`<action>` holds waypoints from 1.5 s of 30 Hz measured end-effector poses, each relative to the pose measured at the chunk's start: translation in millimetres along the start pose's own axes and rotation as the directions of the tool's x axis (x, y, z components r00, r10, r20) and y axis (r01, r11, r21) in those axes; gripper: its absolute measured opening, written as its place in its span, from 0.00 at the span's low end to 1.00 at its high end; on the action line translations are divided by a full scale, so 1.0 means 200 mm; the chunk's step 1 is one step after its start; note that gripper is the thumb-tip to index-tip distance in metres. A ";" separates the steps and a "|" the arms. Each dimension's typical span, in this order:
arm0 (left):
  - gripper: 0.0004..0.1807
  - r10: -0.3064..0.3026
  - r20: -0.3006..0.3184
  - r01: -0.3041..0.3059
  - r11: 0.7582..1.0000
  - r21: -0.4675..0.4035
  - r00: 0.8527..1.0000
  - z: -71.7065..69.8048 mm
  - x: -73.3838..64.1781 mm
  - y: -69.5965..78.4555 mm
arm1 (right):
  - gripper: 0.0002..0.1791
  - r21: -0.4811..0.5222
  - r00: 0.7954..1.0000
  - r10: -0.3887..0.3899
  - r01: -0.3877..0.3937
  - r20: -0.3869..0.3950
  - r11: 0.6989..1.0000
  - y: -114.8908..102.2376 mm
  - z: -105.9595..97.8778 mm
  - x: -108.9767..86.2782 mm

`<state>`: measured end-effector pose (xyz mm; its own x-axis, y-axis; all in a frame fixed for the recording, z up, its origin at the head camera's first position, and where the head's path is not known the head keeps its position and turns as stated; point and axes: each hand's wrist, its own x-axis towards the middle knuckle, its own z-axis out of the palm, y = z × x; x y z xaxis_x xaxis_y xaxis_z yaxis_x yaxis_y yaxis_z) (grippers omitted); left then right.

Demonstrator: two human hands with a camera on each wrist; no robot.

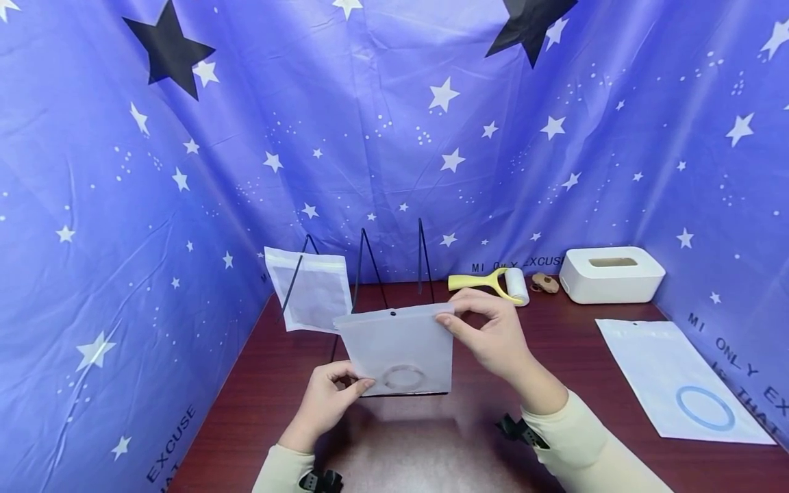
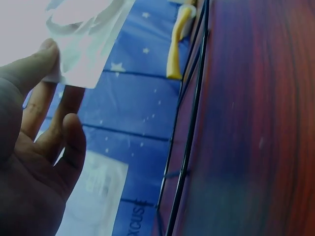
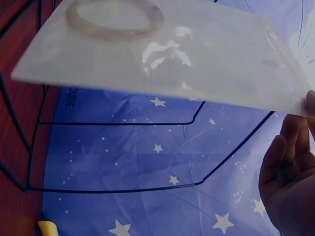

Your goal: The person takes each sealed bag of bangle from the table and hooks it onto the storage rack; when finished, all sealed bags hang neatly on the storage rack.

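Observation:
A whitish, see-through flat pouch (image 1: 401,342) hangs tilted between my two hands over the table. A pale brownish ring (image 3: 113,35) shows through near its lower edge. My left hand (image 1: 323,404) pinches the lower left corner between thumb and fingers. At the upper right corner, my right hand (image 1: 493,335) grips the edge, beside a small hole in the top strip. Just behind the pouch stands a black wire rack (image 3: 118,191) with upright loops. Another white pouch (image 1: 311,291) leans in the rack's left slot.
On the right of the dark red table lies a third pouch (image 1: 647,356) with a blue ring on it. At the back are a yellow-handled lint roller (image 1: 477,281), a small brown object (image 1: 545,283) and a white tissue box (image 1: 610,284). Blue starry cloth walls surround the table.

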<state>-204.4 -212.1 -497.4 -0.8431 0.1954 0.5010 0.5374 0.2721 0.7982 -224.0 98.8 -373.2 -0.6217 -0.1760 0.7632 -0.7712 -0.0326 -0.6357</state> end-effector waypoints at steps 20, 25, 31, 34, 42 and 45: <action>0.06 -0.044 0.028 0.041 0.996 0.078 0.999 -0.22 0.00 -0.08 | 0.08 -0.048 0.997 0.052 -0.049 0.065 0.998 0.02 0.11 0.03; 0.05 -0.092 0.003 0.091 0.992 0.092 0.996 -0.25 0.00 -0.08 | 0.02 -0.042 0.995 0.088 -0.085 0.052 0.995 0.04 0.14 0.04; 0.05 -0.156 -0.022 0.158 0.981 0.109 0.987 -0.26 -0.01 -0.07 | 0.02 -0.016 0.993 0.114 -0.114 0.035 0.993 0.06 0.18 0.04; 0.06 -0.157 -0.021 0.159 0.979 0.127 0.987 -0.27 -0.01 -0.05 | 0.02 -0.007 0.992 0.126 -0.126 0.027 0.992 0.07 0.19 0.05; 0.07 -0.121 -0.002 0.120 0.986 0.117 0.993 -0.28 0.00 0.08 | 0.02 0.001 0.990 0.139 -0.139 0.033 0.990 0.09 0.24 0.05; 0.06 -0.117 0.011 0.115 0.987 0.108 0.993 -0.29 0.00 0.08 | 0.02 0.008 0.988 0.150 -0.150 0.031 0.989 0.10 0.25 0.04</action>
<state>-196.5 -262.0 -464.5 -0.8998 0.1727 0.4006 0.4359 0.3930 0.8097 -237.8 48.2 -384.4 -0.7256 -0.2091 0.6556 -0.6682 -0.0134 -0.7438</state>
